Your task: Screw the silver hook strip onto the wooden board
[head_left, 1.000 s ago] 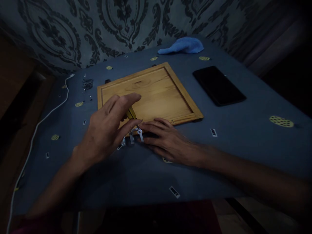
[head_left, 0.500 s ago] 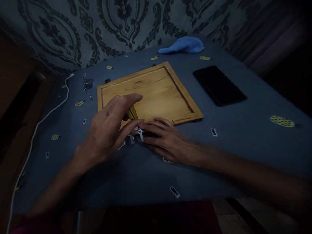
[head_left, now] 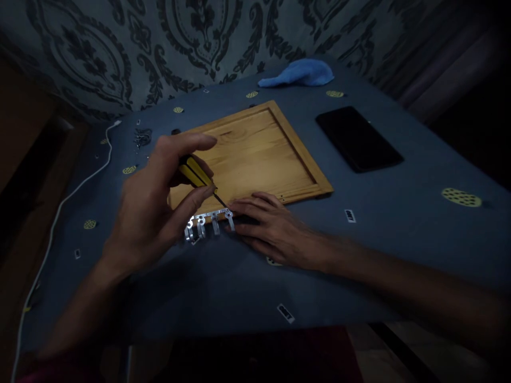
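My left hand (head_left: pixel 154 205) is closed around a yellow and black screwdriver (head_left: pixel 195 171), its index finger stretched out above the handle. The screwdriver's thin shaft slants down to the right end of a shiny metal hook rail (head_left: pixel 213 215). This rail lies along the near edge of a framed wooden board (head_left: pixel 255 154), with several hooks hanging over the edge. My right hand (head_left: pixel 275 231) lies flat with fingers extended, across the board's near edge. Its fingertips are at the rail's right end; whether they press on it I cannot tell.
On the blue patterned tablecloth (head_left: pixel 319 298), a black phone-like slab (head_left: pixel 359 139) lies right of the board. A blue cloth (head_left: pixel 301 73) is at the back. Small metal hooks (head_left: pixel 142 137) are heaped at the left, beside a white cable (head_left: pixel 85 181).
My left hand has shifted left and slightly up, tilting the screwdriver handle leftward. More of the hook rail and the screwdriver's shaft now show. My right hand has stayed in place.
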